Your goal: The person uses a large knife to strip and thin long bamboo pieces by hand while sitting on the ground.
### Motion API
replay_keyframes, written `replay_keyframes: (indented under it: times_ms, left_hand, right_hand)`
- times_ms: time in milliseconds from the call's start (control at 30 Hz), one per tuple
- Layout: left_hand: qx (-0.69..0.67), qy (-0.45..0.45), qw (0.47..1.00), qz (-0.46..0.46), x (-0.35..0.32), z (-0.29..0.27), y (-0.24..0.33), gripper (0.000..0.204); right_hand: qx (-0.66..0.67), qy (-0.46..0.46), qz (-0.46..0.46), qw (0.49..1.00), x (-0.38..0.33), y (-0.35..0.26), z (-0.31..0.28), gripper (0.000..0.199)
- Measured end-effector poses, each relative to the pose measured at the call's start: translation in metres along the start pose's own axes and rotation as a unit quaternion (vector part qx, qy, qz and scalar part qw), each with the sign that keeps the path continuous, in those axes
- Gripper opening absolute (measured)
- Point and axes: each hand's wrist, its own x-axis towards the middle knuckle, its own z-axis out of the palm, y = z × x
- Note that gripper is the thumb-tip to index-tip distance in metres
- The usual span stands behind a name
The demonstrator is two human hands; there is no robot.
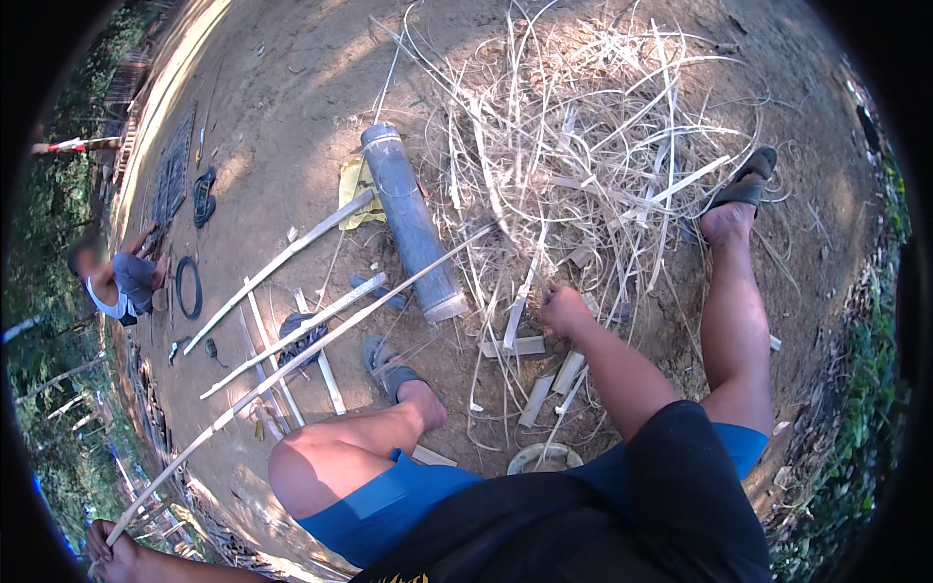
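Note:
At the lower left, my left hand (112,552) is closed around the end of a long bamboo strip (292,367). The strip slants up and to the right, over the lower part of a thick blue-grey cylinder (408,223), to the edge of a pile of thin pale shavings (593,146). My right hand (567,311) is low over the near edge of this pile, between my legs. Its fingers are curled closed; what they hold, if anything, cannot be made out. Short flat bamboo pieces (537,399) lie just below it.
More bamboo strips (294,335) lie by my left foot. A yellow sheet (358,194) is beside the cylinder. A round pale container (544,459) stands between my thighs. At the far left, another person (126,277) crouches near a black coil (189,288) and a sandal (204,197).

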Motion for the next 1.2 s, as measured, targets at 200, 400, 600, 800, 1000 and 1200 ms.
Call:
replay_keyframes:
  times_ms: [200,400,600,800,1000,1200]
  left_hand:
    - [-0.004,-0.032,0.999,0.004,0.003,-0.021,0.009,0.072]
    - [0.003,0.014,1.0,-0.005,-0.018,0.007,-0.015,0.067]
    - [0.093,0.137,0.986,0.03,-0.054,0.006,-0.013,0.064]
    - [0.088,0.123,0.987,0.062,-0.095,0.014,-0.011,0.062]
    - [-0.097,-0.018,0.993,0.068,-0.162,0.07,-0.001,0.075]
    - [-0.136,-0.202,0.965,0.096,-0.196,0.069,-0.005,0.079]
  right_hand:
    - [-0.088,-0.045,-0.055,0.994,-0.018,-0.013,-0.004,0.038]
    - [-0.108,-0.042,0.003,0.993,0.018,0.033,-0.008,0.034]
    - [0.107,-0.088,0.041,0.989,0.008,0.029,-0.011,0.019]
    - [0.343,-0.138,0.056,0.928,-0.032,0.015,0.017,0.01]
    - [0.411,-0.138,0.071,0.898,-0.08,-0.003,0.031,0.012]
    - [0.412,-0.105,0.076,0.902,-0.118,0.015,0.013,0.008]
